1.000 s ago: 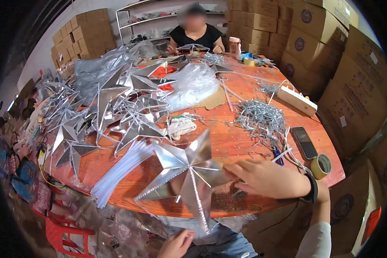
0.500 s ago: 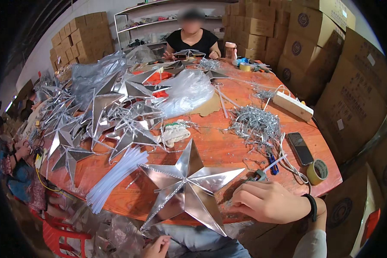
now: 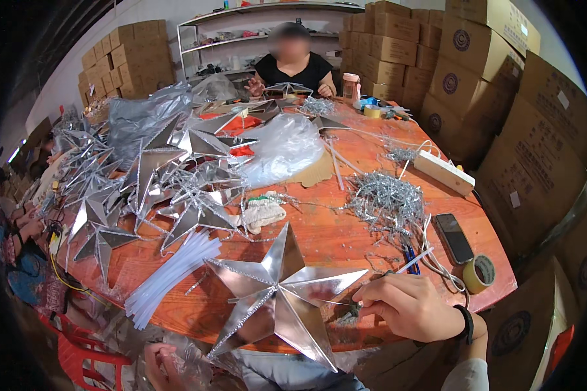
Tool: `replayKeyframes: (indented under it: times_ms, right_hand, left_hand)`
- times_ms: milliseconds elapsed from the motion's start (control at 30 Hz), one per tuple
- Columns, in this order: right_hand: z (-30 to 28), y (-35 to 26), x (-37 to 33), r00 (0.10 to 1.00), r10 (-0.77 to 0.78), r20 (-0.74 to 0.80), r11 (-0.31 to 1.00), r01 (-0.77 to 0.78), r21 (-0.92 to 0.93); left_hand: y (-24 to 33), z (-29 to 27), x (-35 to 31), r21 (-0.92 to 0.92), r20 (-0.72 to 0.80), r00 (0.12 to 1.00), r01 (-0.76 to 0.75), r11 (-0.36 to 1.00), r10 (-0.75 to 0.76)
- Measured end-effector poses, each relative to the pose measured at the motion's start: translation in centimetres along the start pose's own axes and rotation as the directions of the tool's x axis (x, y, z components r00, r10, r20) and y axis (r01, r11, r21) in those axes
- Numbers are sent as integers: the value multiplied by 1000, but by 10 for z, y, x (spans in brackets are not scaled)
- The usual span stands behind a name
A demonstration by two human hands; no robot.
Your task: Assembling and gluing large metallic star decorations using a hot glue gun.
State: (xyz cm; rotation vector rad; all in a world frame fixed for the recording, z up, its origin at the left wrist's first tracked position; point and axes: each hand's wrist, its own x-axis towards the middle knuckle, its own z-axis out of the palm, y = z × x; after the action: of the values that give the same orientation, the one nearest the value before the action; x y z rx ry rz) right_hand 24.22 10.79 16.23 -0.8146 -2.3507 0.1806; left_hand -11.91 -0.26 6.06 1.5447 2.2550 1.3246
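A silvery star [image 3: 293,304] lies at the table's near edge, one lower point jutting past it. Silver tinsel runs along its left-hand ridges. My right hand [image 3: 414,307] is just right of the star, thumb and fingertips pinched together. A thin pale strand [image 3: 332,302] stretches from the star to those fingertips; what else they grip is hidden. Under them lies a small dark object [image 3: 349,317]. A translucent glue stick [image 3: 414,260] pokes out behind the knuckles. My left hand [image 3: 161,366] is low, below the table edge, fingers curled; whatever it holds cannot be made out.
White sticks [image 3: 169,279] lie bundled left of the star, beside a knitted glove [image 3: 262,214]. Silver stars [image 3: 176,156] heap the left side. Tinsel [image 3: 388,199], a phone [image 3: 454,238], tape [image 3: 480,272] and a power strip [image 3: 443,172] are at right. A person [image 3: 293,65] sits opposite.
My right hand has lifted slightly and its fingertips are pinched, with a thin strand now showing to the star. My left hand has moved left, away from below the star.
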Motion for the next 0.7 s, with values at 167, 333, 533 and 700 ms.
replayKeyframes:
  times_ms: [167,333,533,700]
  right_hand:
    - [4,5,0,1000,-15,-26,999,16,48]
    - [-1,6,1,999,-8,-43,996,12,86]
    - [-1,5,-5,991,-49,-121,990,64,125]
    - [0,8,-5,996,-45,-80,986,57,160]
  left_hand:
    - [26,8,12,-54,-32,998,43,998,-45]
    - [16,21,22,-169,-62,998,-25,985,14]
    - [5,43,45,-385,-82,994,-94,918,67]
    - [-7,56,57,-481,-110,992,-114,869,70]
